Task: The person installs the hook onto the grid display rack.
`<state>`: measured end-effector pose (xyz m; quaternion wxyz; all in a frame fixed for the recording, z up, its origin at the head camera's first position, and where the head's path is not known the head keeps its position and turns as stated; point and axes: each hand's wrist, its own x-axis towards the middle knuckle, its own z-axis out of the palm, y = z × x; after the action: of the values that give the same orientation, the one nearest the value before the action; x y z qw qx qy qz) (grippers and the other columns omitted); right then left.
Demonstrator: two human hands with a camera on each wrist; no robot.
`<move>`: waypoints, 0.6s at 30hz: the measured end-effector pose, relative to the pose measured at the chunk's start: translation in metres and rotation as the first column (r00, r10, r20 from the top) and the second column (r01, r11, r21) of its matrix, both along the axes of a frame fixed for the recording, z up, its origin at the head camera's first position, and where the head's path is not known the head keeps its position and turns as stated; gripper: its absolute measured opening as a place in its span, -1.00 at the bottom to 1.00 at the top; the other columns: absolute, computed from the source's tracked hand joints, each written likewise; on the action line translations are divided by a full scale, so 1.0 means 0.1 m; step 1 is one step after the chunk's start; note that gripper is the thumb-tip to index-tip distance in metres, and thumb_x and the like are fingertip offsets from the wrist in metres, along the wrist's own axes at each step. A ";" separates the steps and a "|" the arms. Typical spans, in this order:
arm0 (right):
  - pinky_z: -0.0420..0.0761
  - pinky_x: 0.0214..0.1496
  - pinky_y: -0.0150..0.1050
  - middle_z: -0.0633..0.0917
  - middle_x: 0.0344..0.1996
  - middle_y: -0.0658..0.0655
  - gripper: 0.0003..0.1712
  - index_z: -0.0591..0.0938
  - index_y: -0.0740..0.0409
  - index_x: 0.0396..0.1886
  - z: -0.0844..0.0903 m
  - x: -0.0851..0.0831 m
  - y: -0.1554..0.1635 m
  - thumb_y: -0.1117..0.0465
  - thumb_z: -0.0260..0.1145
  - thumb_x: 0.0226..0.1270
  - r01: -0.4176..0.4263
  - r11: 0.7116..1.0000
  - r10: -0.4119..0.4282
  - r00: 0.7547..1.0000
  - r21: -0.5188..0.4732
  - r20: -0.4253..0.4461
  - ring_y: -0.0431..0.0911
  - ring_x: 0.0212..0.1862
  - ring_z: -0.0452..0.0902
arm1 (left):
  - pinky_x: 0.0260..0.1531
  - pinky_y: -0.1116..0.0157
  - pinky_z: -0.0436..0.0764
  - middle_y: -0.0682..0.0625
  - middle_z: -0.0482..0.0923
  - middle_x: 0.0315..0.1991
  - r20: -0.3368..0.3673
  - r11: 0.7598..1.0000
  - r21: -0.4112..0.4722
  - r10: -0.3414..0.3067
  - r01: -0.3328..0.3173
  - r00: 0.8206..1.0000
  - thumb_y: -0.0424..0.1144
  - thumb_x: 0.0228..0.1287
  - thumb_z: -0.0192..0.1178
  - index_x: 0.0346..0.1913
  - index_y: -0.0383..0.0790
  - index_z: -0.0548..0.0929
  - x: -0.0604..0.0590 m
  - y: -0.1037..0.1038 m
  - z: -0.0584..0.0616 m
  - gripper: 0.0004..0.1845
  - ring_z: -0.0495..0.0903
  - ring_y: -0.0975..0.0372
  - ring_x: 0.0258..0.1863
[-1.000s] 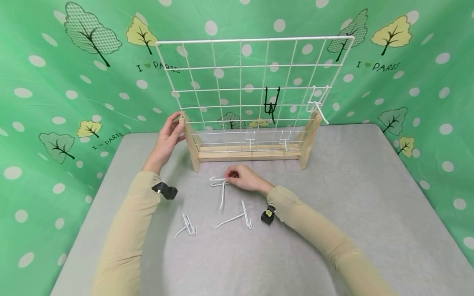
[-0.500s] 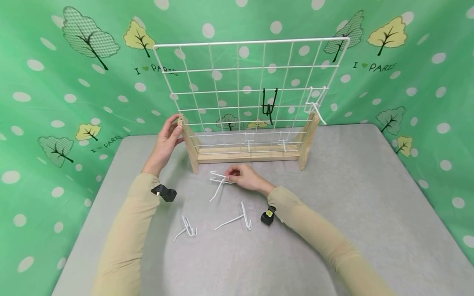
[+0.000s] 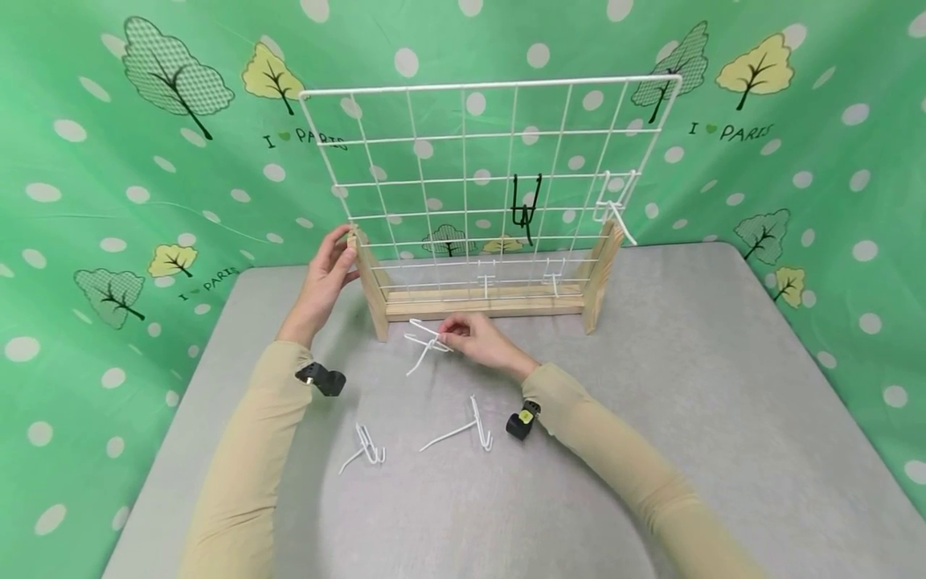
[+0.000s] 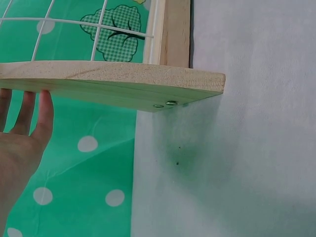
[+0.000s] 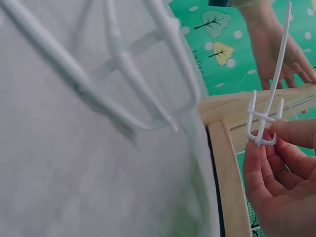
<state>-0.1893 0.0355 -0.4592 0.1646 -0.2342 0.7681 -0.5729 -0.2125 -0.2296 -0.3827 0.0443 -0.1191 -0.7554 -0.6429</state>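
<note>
A white wire grid panel (image 3: 463,161) stands in a wooden base (image 3: 483,302) at the back of the grey table. My left hand (image 3: 329,269) rests with straight fingers against the base's left wooden upright (image 3: 367,277); in the left wrist view the fingertips (image 4: 34,111) touch the wood (image 4: 123,84). My right hand (image 3: 473,338) pinches a white wire hook (image 3: 423,347) just in front of the base, lifted off the table; the right wrist view shows the hook (image 5: 266,108) held between thumb and fingers. On the grid hang a black hook (image 3: 526,205) and a white hook (image 3: 615,211).
Two loose white hooks lie on the grey table (image 3: 723,386) near me, one (image 3: 365,446) to the left and one (image 3: 466,426) to the right. Two small white hooks (image 3: 486,277) sit low on the grid. Green patterned cloth surrounds the table.
My right hand has lifted the white hook off the table and moved it a little up toward the wooden base. My left hand stays on the upright.
</note>
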 end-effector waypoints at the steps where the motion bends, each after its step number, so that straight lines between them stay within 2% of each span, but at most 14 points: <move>1: 0.66 -0.20 -0.06 0.63 -0.36 0.19 -0.89 0.61 0.39 -0.20 0.01 0.00 0.00 0.44 0.24 0.31 0.005 1.000 -0.005 1.000 -0.009 0.010 -0.05 -0.31 0.54 | 0.23 -0.05 0.39 -0.38 0.22 0.32 -0.001 1.000 0.004 -0.003 0.003 1.000 -0.19 0.56 -0.12 0.44 -0.12 0.22 0.00 0.00 0.00 -0.54 0.27 0.03 0.29; 3: 0.64 -0.13 0.06 0.63 -0.31 0.28 -0.87 0.59 0.43 -0.17 0.07 0.02 0.00 0.45 0.23 0.32 0.011 1.000 -0.011 0.999 -0.028 0.032 0.08 -0.26 0.56 | 0.23 -0.04 0.39 -0.34 0.25 0.32 -0.003 1.000 0.009 -0.006 0.006 1.000 -0.19 0.56 -0.12 0.44 -0.12 0.22 -0.02 0.01 0.00 -0.54 0.27 0.05 0.29; 6: 0.63 -0.08 0.10 0.63 -0.28 0.30 -0.85 0.59 0.44 -0.15 0.08 0.01 -0.01 0.46 0.22 0.31 0.026 0.999 -0.024 0.999 -0.041 0.047 0.11 -0.23 0.58 | 0.23 -0.03 0.40 -0.31 0.26 0.32 -0.006 1.000 0.013 0.001 -0.001 1.000 -0.18 0.56 -0.11 0.44 -0.08 0.22 -0.08 -0.03 -0.09 -0.53 0.27 0.04 0.30; 9: 0.63 -0.07 0.09 0.64 -0.29 0.26 -0.85 0.58 0.45 -0.14 0.09 0.02 -0.02 0.47 0.22 0.31 0.041 0.998 -0.038 0.997 -0.048 0.060 0.06 -0.24 0.58 | 0.24 -0.03 0.39 -0.29 0.25 0.34 -0.005 1.000 0.003 0.008 -0.008 1.000 -0.13 0.55 -0.10 0.45 -0.02 0.21 -0.14 -0.08 -0.18 -0.52 0.25 0.05 0.31; 10: 0.65 -0.08 0.06 0.64 -0.30 0.21 -0.85 0.59 0.42 -0.15 0.05 0.00 -0.02 0.46 0.23 0.31 0.050 0.997 -0.047 0.997 -0.052 0.061 0.00 -0.26 0.58 | 0.24 -0.03 0.39 -0.29 0.25 0.34 -0.004 1.000 0.005 0.010 -0.010 1.000 -0.11 0.54 -0.09 0.45 0.00 0.21 -0.16 -0.09 -0.21 -0.51 0.25 0.05 0.32; 18: 0.66 -0.07 0.01 0.67 -0.31 0.23 -0.85 0.59 0.44 -0.16 0.11 0.02 -0.04 0.44 0.25 0.32 0.083 0.991 -0.078 0.996 -0.103 0.049 -0.08 -0.26 0.61 | 0.24 0.00 0.40 -0.31 0.24 0.34 -0.008 1.000 0.026 0.011 -0.011 1.000 -0.13 0.54 -0.08 0.45 -0.01 0.21 -0.14 -0.08 -0.21 -0.51 0.26 0.05 0.31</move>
<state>-0.1874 0.0317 -0.4477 0.1463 -0.1984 0.7416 -0.6239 -0.2269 -0.2376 -0.4038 0.0525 -0.1169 -0.7472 -0.6521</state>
